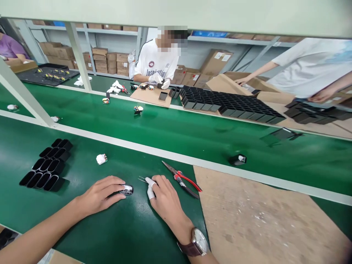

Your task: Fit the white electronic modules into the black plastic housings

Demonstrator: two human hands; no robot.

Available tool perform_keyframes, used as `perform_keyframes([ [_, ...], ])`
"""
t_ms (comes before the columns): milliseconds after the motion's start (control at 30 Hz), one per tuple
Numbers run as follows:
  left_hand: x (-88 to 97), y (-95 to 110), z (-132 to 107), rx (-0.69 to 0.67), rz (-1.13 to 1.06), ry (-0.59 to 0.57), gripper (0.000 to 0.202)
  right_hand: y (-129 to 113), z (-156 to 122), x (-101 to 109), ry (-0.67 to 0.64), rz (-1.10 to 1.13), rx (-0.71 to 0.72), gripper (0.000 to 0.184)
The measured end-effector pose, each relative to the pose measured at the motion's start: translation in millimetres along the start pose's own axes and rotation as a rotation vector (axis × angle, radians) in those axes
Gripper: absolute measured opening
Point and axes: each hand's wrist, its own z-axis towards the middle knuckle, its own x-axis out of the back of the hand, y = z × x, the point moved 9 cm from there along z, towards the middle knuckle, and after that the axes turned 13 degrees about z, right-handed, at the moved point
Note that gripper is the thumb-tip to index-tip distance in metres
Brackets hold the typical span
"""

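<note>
My left hand (102,194) rests on the green bench, its fingers closed on a small black part with a white top (127,189). My right hand (164,198), with a white cot on one finger and a watch on the wrist, pinches thin metal tweezers (143,179) whose tips point left, close to that part. Red-handled pliers (183,179) lie just right of my right hand. A small white-wrapped part (101,158) lies loose behind my left hand.
Black open housings (45,165) stand in rows at the left. A brown board (264,216) covers the bench at right. One black part (238,159) sits on the green belt. Across it, a seated person (156,62) works beside trays of black housings (228,102); another person (308,69) leans in.
</note>
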Motion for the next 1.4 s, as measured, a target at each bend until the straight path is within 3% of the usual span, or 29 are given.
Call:
perform_keyframes([
  [200,-5.2,-11,-3,0.158,-0.039,-0.016,0.032,-1,1,3,0.032,-0.001,-0.022,0.028],
  [400,-5.8,3,-3,-0.005,-0.001,-0.044,0.03,-10,4,6,0.046,0.037,-0.015,0.025],
  [567,-9.8,2,-1,0.037,-0.066,-0.058,0.03,-12,3,0,0.024,0.035,-0.015,0.03],
  [633,-12.8,-13,2,0.215,-0.207,-0.059,0.017,-9,2,-3,0.012,0.02,-0.036,0.03],
  [700,-18.1,-38,-2,0.523,-0.457,-0.036,0.006,-4,1,-5,-0.004,0.001,-0.071,0.031],
  [800,-28.7,-63,-15,0.927,-0.832,0.022,0.023,2,0,-6,-0.016,-0.02,-0.101,0.034],
  [933,-28.5,-73,-20,1.084,-1.006,0.123,0.033,6,0,-7,-0.036,-0.001,-0.109,0.04],
  [1033,-26.9,-74,-20,1.062,-0.926,0.11,0.034,12,1,-8,-0.056,-0.02,-0.104,0.04],
  [1100,-22.9,-71,-13,0.965,-0.781,0.045,0.032,18,1,-7,-0.045,-0.05,-0.109,0.04],
  [1267,2.6,-68,49,0.425,-0.055,-0.12,0.012,23,1,1,0.101,-0.049,-0.061,0.034],
  [1333,10.8,-92,77,0.35,0.197,-0.129,0.006,19,1,1,0.138,-0.021,-0.022,0.03],
  [1400,18.7,-132,99,0.409,0.303,-0.102,0.005,15,0,1,0.157,0.006,0.016,0.028],
])
